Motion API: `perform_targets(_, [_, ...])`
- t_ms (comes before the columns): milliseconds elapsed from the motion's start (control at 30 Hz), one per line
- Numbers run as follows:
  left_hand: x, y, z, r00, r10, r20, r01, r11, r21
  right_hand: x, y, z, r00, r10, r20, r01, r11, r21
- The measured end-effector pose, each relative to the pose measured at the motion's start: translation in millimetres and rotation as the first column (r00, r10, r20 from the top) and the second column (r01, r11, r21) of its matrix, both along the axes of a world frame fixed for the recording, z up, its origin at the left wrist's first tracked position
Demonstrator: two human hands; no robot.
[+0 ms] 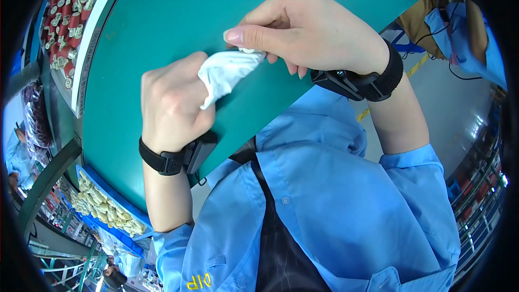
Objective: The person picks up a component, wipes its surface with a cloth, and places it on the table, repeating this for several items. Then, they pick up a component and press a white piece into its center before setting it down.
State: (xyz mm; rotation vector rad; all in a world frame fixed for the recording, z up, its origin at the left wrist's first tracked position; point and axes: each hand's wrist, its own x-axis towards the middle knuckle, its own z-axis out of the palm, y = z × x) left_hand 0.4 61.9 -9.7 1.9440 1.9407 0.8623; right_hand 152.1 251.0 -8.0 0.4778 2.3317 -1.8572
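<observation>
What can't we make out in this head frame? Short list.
- White cloth-like piece: its lower part sits inside the left hand; full shape hidden.
- Small white item under the right hand fingertips: covered by the thumb, unidentifiable.
- Red and cream parts in the tray: too small, bent by fisheye, cut by the rim.
- Pale pieces in the blue bin: too small to identify.

A green-topped table (162,16) carries a white tray of red and cream small parts (69,8) along its left edge.
</observation>
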Motion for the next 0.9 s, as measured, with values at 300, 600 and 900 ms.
perform_targets(300, [1.0,5.0,22.5,0.976,-0.012,-0.219,0.006,1.0,-0.027,-0.4,-0.8,2.8,0.999,-0.038,0.038,0.038,0.999,-0.001])
perform_targets(600, [-2.8,1.9,21.8,0.952,0.063,-0.298,-0.065,0.998,0.003,-3.4,-0.4,2.9,1.0,-0.002,0.027,0.002,1.0,-0.006])
perform_targets(900, [-0.5,-4.5,21.3,0.912,0.162,-0.377,-0.207,0.975,-0.082,-5.9,1.5,3.7,1.0,0.004,0.021,-0.003,0.999,-0.04])
